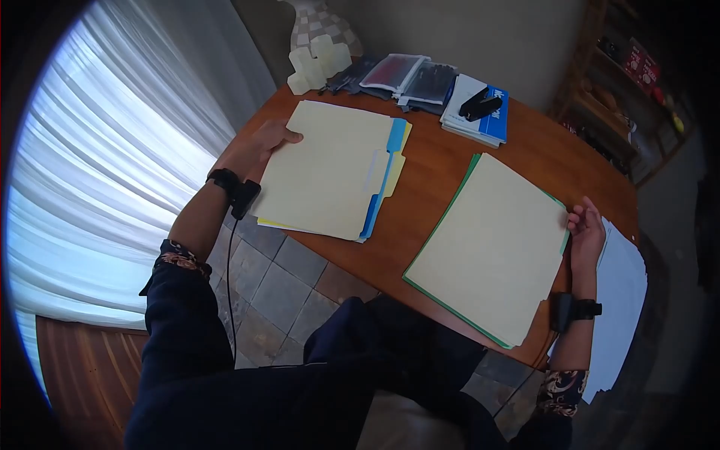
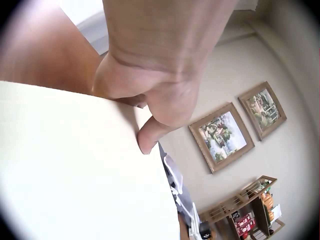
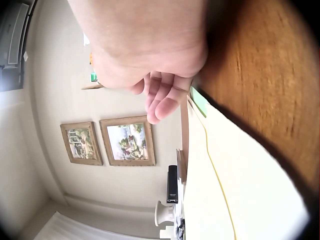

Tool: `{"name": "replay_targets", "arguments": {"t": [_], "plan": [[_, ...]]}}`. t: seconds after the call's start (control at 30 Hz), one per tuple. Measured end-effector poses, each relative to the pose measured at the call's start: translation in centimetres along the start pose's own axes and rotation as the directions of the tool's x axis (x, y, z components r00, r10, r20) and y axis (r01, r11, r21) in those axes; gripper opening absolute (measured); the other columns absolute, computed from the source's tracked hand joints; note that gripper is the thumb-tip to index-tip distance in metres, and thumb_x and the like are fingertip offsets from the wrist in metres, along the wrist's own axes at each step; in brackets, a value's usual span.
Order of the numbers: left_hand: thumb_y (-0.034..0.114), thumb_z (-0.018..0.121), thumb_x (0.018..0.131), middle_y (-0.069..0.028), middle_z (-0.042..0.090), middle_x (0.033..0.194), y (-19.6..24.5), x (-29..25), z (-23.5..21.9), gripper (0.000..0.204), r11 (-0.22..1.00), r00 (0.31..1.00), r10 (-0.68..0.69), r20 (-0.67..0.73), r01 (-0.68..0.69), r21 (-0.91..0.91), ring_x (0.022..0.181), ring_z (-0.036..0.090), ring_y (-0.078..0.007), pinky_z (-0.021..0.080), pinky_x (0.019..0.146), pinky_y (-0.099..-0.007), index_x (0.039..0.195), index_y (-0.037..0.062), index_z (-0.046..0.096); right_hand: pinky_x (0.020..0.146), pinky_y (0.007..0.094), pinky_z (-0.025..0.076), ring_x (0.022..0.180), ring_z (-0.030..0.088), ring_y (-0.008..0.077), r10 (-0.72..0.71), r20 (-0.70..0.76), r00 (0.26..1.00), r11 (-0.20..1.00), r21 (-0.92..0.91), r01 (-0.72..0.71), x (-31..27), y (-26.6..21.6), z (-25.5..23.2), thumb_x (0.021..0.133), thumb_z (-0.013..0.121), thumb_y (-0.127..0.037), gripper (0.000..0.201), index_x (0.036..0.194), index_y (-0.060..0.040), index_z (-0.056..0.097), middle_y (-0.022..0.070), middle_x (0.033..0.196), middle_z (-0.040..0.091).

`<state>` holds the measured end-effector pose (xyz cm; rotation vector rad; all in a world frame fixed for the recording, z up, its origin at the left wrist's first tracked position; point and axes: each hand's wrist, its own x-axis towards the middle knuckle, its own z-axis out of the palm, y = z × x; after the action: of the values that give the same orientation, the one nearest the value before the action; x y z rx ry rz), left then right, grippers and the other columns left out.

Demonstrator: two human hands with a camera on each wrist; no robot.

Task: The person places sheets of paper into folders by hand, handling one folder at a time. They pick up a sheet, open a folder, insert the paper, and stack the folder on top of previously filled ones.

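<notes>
On the table (image 1: 426,146) lie green-edged folders (image 1: 487,251) and, leftward, blue-tabbed folders (image 1: 322,172). Your left hand (image 1: 271,141) pinches the latter; your right hand (image 1: 587,238) — relaxed, grasping nothing — is beside the former. You're apparently arranging them; squaring edges likely comes next.

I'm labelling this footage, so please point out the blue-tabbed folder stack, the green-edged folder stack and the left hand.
Blue-tabbed folder stack (image 1: 324,169), head view: cream top cover.
Green-edged folder stack (image 1: 490,251), head view: cream top cover.
Left hand (image 1: 264,142), head view: back of the hand.
</notes>
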<state>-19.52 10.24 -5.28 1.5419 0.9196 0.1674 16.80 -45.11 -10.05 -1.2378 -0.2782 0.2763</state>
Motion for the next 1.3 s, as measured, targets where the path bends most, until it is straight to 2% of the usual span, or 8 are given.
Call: {"name": "replay_targets", "arguments": {"t": [0.23,0.4,0.7,0.8,0.87,1.1,1.23,1.3], "plan": [[0.015,0.07,0.078,-0.0185,0.069,0.106,-1.1,2.3,-0.2,0.041,0.85,0.983,0.147,-0.113,-0.067,0.522,0.101,0.068,-0.0268,0.054,0.089,-0.0394,0.116,-0.0029,0.067,0.072,0.0251,0.05,0.082,0.061,0.0124,0.021,0.029,0.999,1.0,0.019,-0.022,0.3,0.2,-0.6,0.104,0.051,-0.021,0.037,0.133,0.0009,0.052,0.0061,0.098,0.064],[0.033,0.069,0.079,-0.0166,0.07,0.107,1.0,-0.1,1.8,0.051,0.225,0.909,0.384,-0.161,0.077,0.971,0.104,0.067,-0.0342,0.052,0.091,-0.0406,0.121,0.0029,0.065,0.071,0.0252,0.049,0.081,0.06,0.0125,0.01,0.032,0.999,1.0,-0.013,-0.01,0.3,0.4,-0.5,0.103,0.052,-0.022,0.037,0.132,0.0013,0.052,0.0063,0.097,0.063],[0.021,0.062,0.083,-0.0126,0.073,0.094,10.0,-2.7,17.8,0.024,0.412,0.747,0.559,0.36,-0.627,0.661,0.094,0.07,-0.0278,0.053,0.085,-0.0373,0.1,0.0062,0.072,0.063,0.0247,0.048,0.073,0.059,0.0107,-0.033,-0.005,0.999,0.989,-0.143,0.032,0.3,1.1,-0.3,0.102,0.056,-0.019,0.029,0.122,0.002,0.056,0.0078,0.092,0.064],[0.019,0.061,0.082,-0.0159,0.071,0.099,11.0,-1.9,25.8,0.025,0.352,0.642,0.502,0.579,-0.763,0.542,0.099,0.067,-0.0317,0.053,0.084,-0.0415,0.098,0.0027,0.071,0.061,0.023,0.047,0.07,0.057,0.0116,-0.033,-0.021,0.999,0.983,-0.182,0.028,0.6,1.9,-0.9,0.102,0.054,-0.018,0.027,0.122,-0.0008,0.056,0.0058,0.091,0.061],[0.023,0.064,0.079,-0.0185,0.069,0.097,9.8,0.6,31.4,0.031,0.17,0.447,0.532,0.719,-0.888,0.427,0.096,0.066,-0.0358,0.053,0.083,-0.0453,0.098,-0.0008,0.07,0.061,0.0233,0.047,0.07,0.057,0.0122,-0.042,0.03,0.999,0.982,-0.183,0.047,1.0,2.3,-1.9,0.102,0.056,-0.02,0.028,0.122,-0.001,0.056,0.0054,0.09,0.06],[0.041,0.061,0.08,-0.0204,0.058,0.128,3.5,3.9,40.5,0.065,0.03,0.214,0.75,0.626,-0.956,0.291,0.125,0.047,-0.0332,0.032,0.107,-0.0445,0.122,-0.0085,0.06,0.063,0.0221,0.046,0.07,0.054,0.0095,-0.078,-0.035,0.996,0.932,-0.358,0.06,-0.7,1.5,-0.7,0.101,0.058,-0.021,0.027,0.119,-0.0019,0.058,0.0021,0.087,0.057],[0.043,0.059,0.081,-0.0202,0.057,0.13,2.5,4.3,41.1,0.068,0.046,0.213,0.832,0.511,-0.946,0.32,0.128,0.044,-0.0335,0.03,0.108,-0.0454,0.125,-0.0099,0.057,0.067,0.0195,0.044,0.077,0.054,0.0085,-0.074,-0.03,0.997,0.914,-0.403,0.056,-0.5,1.7,-1.3,0.099,0.06,-0.022,0.032,0.122,-0.0012,0.056,0.0014,0.089,0.057],[0.042,0.058,0.082,-0.0189,0.058,0.129,3.2,4.0,40.4,0.067,0.027,0.193,0.782,0.592,-0.96,0.278,0.128,0.045,-0.0338,0.031,0.107,-0.0455,0.124,-0.0103,0.056,0.089,0.0383,0.052,0.104,0.063,0.0303,0.006,0.125,0.992,0.945,-0.324,0.035,-0.5,1.3,-3.1,0.097,0.064,-0.02,0.047,0.133,0.0084,0.053,0.0212,0.119,0.064]]}}
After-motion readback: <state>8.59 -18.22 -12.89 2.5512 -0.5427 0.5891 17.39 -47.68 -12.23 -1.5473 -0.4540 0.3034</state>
